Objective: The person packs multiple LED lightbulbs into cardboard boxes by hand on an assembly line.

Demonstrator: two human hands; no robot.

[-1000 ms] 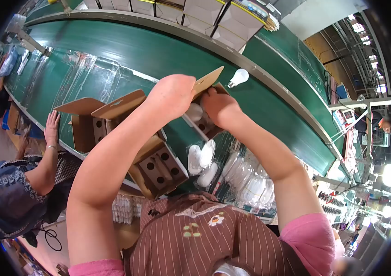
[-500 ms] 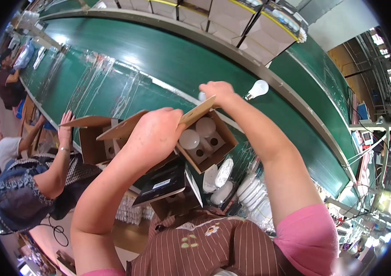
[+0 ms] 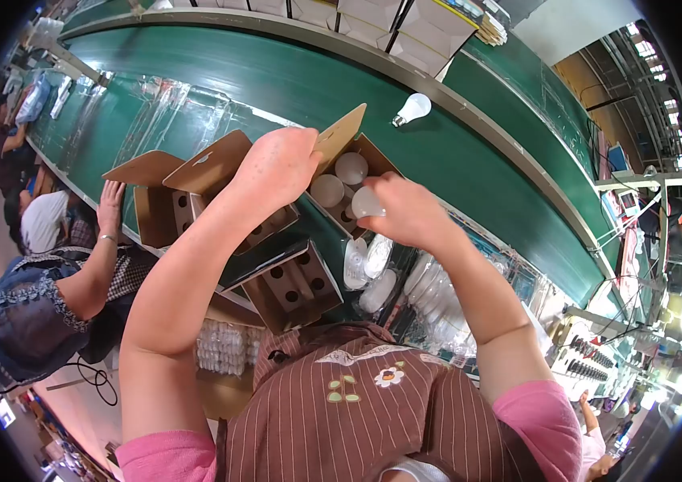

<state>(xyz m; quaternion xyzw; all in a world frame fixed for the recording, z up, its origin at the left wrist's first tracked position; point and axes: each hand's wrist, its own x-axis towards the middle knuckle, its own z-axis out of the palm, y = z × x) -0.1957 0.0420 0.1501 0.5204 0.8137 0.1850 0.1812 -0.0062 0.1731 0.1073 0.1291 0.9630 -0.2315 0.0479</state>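
Observation:
My left hand (image 3: 281, 161) is closed on the raised flap (image 3: 344, 133) of an open cardboard box (image 3: 375, 155). White light bulbs stand in this box, among them one at the back (image 3: 351, 168) and one nearer my left hand (image 3: 326, 191). My right hand (image 3: 412, 210) grips another light bulb (image 3: 367, 202) over the box's near right corner; its base is hidden. On the green belt beyond the box lies a loose bulb (image 3: 416, 107). Close to my body is an open box with a holed insert (image 3: 293, 291).
More open cardboard boxes (image 3: 211, 165) stand to the left, where a co-worker's hand (image 3: 110, 210) touches one. White plastic-wrapped pieces (image 3: 377, 269) lie right of the near box. A metal rail (image 3: 469, 108) runs along the green belt (image 3: 277, 68), with packed cartons (image 3: 369, 20) behind it.
My right hand has come back from beyond the box to its near right side, bringing a bulb over it. My left hand still holds the flap. The near box now shows its holed insert.

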